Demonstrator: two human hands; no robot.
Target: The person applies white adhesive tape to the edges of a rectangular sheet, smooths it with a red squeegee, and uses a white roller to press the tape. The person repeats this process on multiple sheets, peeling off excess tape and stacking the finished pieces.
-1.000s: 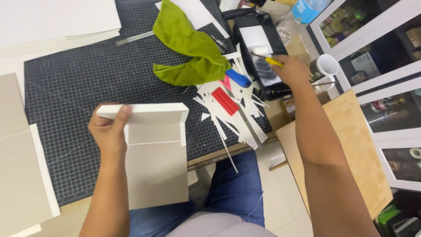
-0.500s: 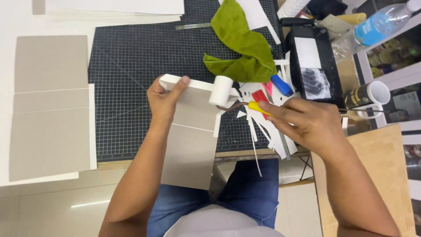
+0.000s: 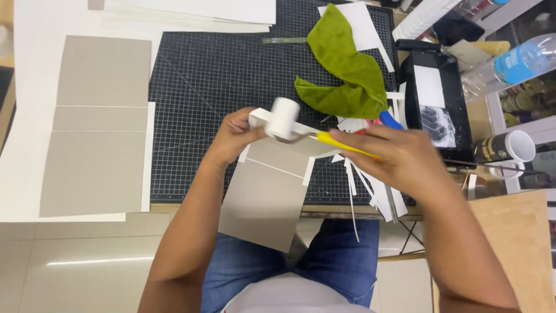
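One paint roller point(image 3: 285, 119), one green cloth point(image 3: 343, 75), one mug point(image 3: 509, 149), one plastic bottle point(image 3: 509, 65), one black tray point(image 3: 434, 110).

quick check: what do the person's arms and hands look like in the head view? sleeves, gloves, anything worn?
Both forearms are bare, no sleeves in view. The left hand and right hand are ungloved; no watch, ring or bracelet shows. Lower down, blue jeans and the edge of a light shirt.
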